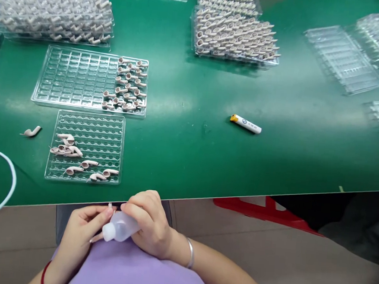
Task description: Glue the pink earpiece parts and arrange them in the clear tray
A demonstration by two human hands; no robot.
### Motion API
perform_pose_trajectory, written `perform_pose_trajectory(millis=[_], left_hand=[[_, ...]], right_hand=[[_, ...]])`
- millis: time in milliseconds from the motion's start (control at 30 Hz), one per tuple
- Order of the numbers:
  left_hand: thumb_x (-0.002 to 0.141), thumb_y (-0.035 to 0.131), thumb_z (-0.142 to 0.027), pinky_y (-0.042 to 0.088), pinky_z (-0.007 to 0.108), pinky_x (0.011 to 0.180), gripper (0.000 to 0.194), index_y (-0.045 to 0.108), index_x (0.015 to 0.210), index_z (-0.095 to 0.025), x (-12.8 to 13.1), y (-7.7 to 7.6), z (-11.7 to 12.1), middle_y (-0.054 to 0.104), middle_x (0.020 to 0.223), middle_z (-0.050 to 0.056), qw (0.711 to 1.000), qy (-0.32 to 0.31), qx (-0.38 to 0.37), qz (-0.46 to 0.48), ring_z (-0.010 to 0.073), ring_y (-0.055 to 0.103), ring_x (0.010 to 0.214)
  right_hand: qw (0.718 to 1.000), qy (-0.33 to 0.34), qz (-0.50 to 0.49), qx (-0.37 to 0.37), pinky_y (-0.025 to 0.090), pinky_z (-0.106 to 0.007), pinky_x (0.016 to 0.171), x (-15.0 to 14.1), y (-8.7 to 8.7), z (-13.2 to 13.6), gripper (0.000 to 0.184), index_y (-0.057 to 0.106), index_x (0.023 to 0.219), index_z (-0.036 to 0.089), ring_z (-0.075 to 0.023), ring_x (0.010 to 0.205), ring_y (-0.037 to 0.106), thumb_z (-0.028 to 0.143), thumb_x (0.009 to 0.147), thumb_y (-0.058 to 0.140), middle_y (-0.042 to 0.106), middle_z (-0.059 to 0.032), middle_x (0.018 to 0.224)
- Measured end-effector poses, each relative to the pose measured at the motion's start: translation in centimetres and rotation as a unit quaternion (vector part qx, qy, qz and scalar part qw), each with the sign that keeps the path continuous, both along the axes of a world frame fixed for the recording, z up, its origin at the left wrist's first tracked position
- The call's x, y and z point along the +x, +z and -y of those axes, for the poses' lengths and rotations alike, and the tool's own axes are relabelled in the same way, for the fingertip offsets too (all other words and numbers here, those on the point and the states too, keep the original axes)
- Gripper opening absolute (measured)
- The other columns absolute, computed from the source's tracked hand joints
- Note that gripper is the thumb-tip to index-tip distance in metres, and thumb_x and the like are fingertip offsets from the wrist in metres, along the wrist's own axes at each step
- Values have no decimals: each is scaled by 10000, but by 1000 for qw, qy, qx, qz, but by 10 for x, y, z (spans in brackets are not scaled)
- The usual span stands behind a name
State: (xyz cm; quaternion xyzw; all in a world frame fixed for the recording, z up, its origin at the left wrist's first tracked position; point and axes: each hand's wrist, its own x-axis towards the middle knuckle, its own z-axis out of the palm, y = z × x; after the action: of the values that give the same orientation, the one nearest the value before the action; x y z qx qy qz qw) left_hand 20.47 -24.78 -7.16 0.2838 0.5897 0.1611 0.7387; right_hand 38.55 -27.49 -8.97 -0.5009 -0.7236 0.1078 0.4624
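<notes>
My right hand (153,226) is wrapped round a small translucent squeeze bottle (125,226), tilted so its white end points down and left. My left hand (82,229) pinches a small pale piece, which looks like an earbud shell (110,205); only its tip shows past the fingers. Both hands are close together at the table's front edge, in front of my body. Just beyond them lies a clear plastic tray (89,126) with several loose beige earbud shells (73,170) on it. Behind it, another clear tray (73,77) has shells set in its right-hand part.
A single earbud shell (32,132) lies left of the trays, near a white cable (11,181). Full tray stacks stand at the back left (56,11) and back middle (235,37). A white tube with a yellow end (247,124) lies mid-table. Clear trays (344,60) lie at right.
</notes>
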Motion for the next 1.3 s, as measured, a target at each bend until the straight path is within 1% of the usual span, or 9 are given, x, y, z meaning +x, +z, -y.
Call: perform_pose_trajectory(millis=[133,267,533,800,933,1000,1100,1200,1300], left_hand=[[664,789,-491,311,194,448,366,777,760,-138,2,2,-4,619,582,26,1000,-5,5,-4,73,406,482],[603,813,-509,277,190,417,383,772,699,-141,7,7,-8,607,546,26,1000,4,2,-6,70,386,457],[588,815,-511,289,184,416,381,746,630,-139,11,15,-13,551,525,8,1000,-5,3,0,73,384,471],[651,800,-478,283,178,413,359,731,690,-128,4,4,-8,572,574,5,999,1,-29,44,59,373,466],[651,811,-459,318,175,435,347,728,685,-124,3,3,-8,596,586,11,997,14,-49,63,69,417,490],[653,816,-446,361,177,469,336,745,712,-123,4,5,-10,633,615,28,995,19,-65,77,81,466,520],[644,830,-415,432,192,552,313,763,735,-123,5,13,-14,681,649,53,993,21,-66,91,106,551,576],[635,837,-391,458,209,589,286,757,724,-131,6,23,-14,704,664,62,992,19,-75,104,122,593,588],[641,833,-385,454,207,588,275,744,720,-136,9,35,-12,714,683,59,989,27,-98,107,115,597,579]], right_hand=[[1000,-1,0,-5,414,-323,669,-1,-2,1,174,554,1055,177,-172,730,564,128,896,506,623,-46,820],[1000,0,-1,-7,413,-327,680,-2,-4,2,154,564,1040,167,-170,733,548,132,894,529,625,-51,820],[1000,-9,0,-12,412,-328,680,-3,-4,3,151,563,1035,182,-165,733,555,145,891,540,638,-44,815],[1000,-17,0,-9,404,-327,664,-5,0,1,119,564,1005,186,-158,709,560,155,894,535,630,-34,790],[1000,-15,-2,-13,411,-328,668,-5,-1,2,154,557,1024,197,-157,704,567,146,879,548,622,-26,790],[1000,-9,-13,-15,430,-322,663,-1,3,1,199,544,1069,196,-161,711,568,168,873,565,614,-33,812],[998,-15,-34,-43,480,-339,678,11,14,-4,338,511,1136,177,-194,767,566,315,852,633,595,-72,887],[995,-56,-45,-71,506,-375,742,28,24,-15,381,498,1150,188,-223,854,582,359,846,654,597,-80,931],[989,-112,-42,-85,504,-390,796,43,25,-26,408,508,1151,213,-228,892,624,381,833,700,634,-74,980]])
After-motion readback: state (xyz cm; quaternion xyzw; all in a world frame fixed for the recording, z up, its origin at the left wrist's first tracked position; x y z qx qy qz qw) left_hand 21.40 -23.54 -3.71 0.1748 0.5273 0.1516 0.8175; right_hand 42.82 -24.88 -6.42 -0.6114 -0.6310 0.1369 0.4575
